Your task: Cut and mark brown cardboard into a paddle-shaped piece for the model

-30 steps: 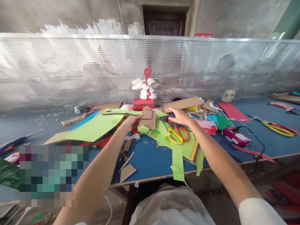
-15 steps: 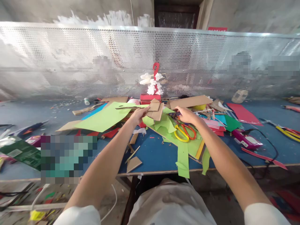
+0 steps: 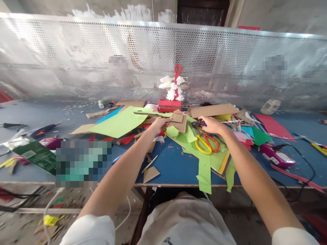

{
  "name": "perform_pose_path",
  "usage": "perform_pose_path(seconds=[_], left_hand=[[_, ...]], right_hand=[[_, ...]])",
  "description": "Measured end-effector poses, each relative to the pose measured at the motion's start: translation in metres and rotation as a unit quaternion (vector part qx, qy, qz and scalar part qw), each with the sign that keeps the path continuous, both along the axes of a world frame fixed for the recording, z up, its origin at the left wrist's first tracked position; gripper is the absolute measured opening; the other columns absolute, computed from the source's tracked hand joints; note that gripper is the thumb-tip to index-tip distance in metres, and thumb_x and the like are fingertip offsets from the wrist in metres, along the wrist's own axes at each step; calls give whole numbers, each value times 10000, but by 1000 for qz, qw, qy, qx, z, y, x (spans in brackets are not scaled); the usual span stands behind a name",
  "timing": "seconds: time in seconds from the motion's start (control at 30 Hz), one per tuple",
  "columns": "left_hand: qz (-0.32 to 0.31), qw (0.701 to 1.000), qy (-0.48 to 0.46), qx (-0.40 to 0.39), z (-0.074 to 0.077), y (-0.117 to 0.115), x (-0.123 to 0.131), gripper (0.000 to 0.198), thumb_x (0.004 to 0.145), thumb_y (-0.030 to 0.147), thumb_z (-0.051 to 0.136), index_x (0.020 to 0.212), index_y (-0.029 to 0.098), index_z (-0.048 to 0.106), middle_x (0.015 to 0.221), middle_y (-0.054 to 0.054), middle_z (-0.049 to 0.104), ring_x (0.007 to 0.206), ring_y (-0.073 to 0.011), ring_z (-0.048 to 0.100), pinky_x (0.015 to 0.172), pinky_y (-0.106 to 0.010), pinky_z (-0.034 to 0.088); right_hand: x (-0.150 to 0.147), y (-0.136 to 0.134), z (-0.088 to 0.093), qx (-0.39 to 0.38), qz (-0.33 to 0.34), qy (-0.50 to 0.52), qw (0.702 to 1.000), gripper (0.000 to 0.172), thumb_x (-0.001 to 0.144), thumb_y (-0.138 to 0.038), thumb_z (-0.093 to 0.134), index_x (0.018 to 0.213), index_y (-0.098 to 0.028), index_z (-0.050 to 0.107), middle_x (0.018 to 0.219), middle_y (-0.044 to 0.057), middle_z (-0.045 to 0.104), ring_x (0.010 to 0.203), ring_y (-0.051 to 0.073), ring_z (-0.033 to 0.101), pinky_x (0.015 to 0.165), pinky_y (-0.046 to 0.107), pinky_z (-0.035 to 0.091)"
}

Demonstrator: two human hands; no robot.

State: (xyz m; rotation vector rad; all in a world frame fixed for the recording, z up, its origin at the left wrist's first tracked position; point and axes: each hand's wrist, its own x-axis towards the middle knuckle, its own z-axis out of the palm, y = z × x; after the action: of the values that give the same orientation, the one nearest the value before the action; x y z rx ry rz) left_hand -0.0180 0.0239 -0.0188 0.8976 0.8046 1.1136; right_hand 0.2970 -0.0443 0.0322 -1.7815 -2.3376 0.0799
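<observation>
My left hand point(image 3: 162, 124) is closed on the edge of a brown cardboard piece point(image 3: 182, 125), with a smaller cut piece on top. My right hand point(image 3: 211, 125) has its fingers curled at a small dark-blue object point(image 3: 198, 124), partly hidden, whose kind I cannot make out. Just below my right hand lie scissors with yellow and orange handles point(image 3: 203, 149), on light-green paper scraps point(image 3: 204, 167). Beyond both hands stands a red box point(image 3: 169, 105) with a red hooked upright point(image 3: 177, 72) and white flower-like pieces point(image 3: 172, 92).
A light-green sheet point(image 3: 119, 123) lies left and a long cardboard strip point(image 3: 214, 110) back right. Red paper point(image 3: 274, 126), a purple box with a cord point(image 3: 278, 156) and pliers point(image 3: 315, 147) lie right. A green box point(image 3: 32, 154) stands left. A perforated metal screen point(image 3: 84, 64) backs the blue table.
The view has shifted, so the scene sits further right and slightly higher. Both hands keep nearly the same places relative to the cardboard and the dark-blue object.
</observation>
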Motion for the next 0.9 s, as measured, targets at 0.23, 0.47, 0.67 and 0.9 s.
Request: perform_pose_path(seconds=[0.23,0.47,0.67,0.9], left_hand=[[20,999,48,-4,1,-5,5,348,684,168,1021,753,122,683,580,-14,653,496,-106,581,544,-244,521],[25,997,70,-22,5,-6,2,235,742,118,955,759,98,722,635,-23,692,529,-91,599,602,-211,547],[22,997,65,-27,8,-8,4,131,823,117,888,817,87,761,729,-79,765,596,-136,688,640,-241,604],[20,997,74,-22,7,-10,9,170,797,116,922,816,85,756,756,-83,778,608,-129,703,646,-225,623]], right_hand=[[1,-2,4,-28,-36,-15,999,656,886,-164,698,1529,-171,574,1491,205,698,1370,363,672,1057,385,525],[-1,-10,10,-39,-62,-25,997,597,919,-205,689,1511,-205,605,1498,188,695,1363,371,672,1050,397,529],[2,-8,11,-27,-58,-20,998,611,911,-130,638,1517,-192,597,1555,178,659,1414,356,637,1116,409,509],[25,4,13,29,-87,18,996,542,919,-122,605,1458,-165,636,1454,179,726,1323,307,703,1119,376,518]])
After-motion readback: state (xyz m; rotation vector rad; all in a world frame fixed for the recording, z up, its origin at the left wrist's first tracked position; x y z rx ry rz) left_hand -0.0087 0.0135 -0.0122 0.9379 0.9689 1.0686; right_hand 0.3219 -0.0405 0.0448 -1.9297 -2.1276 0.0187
